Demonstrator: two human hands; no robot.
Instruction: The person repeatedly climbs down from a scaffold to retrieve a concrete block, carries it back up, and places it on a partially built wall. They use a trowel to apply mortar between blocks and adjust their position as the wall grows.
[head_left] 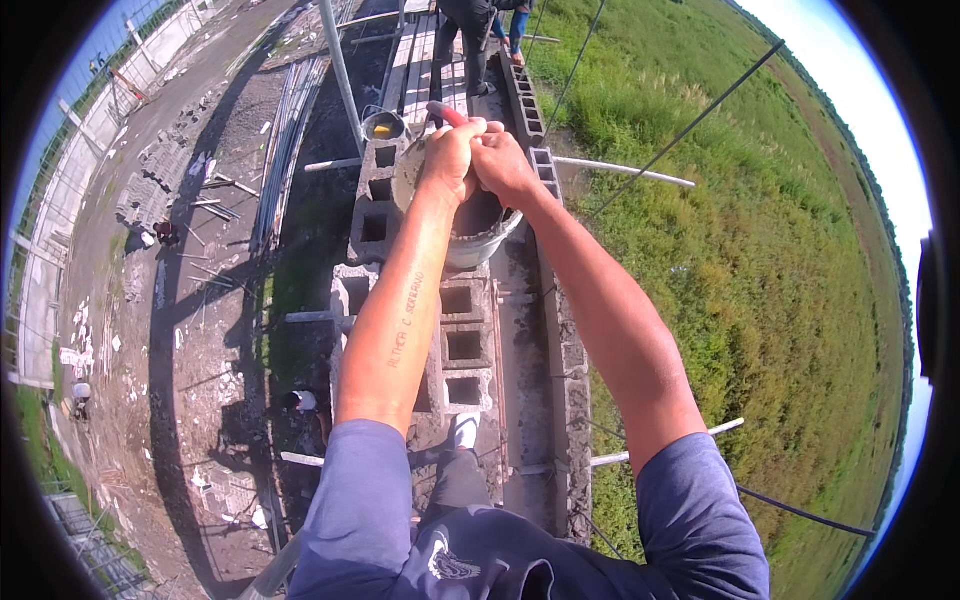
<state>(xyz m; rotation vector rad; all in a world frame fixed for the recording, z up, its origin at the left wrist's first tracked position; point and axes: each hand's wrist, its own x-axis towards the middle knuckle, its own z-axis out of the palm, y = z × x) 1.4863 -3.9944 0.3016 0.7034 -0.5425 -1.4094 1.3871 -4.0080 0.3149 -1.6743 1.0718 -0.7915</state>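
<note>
Over a grey bucket (490,247) of wet mortar, my two hands are closed tight together, arms stretched out in front of me. My left hand (449,162) grips a red-handled tool (447,114), whose handle end sticks out beyond the fingers. Pressed against it, my right hand (503,163) is closed around the same grip as far as I can see. The tool's working end is hidden by my hands and the bucket. Hollow concrete blocks (464,345) stand just nearer than the bucket, below my forearms.
A block wall (568,400) runs along my right, with grass (740,300) beyond and below. Scaffold poles (640,172) stick out sideways. A small bucket (382,126) holds something yellow. Another person (464,40) stands ahead on planks (420,60). The ground lies far below on the left.
</note>
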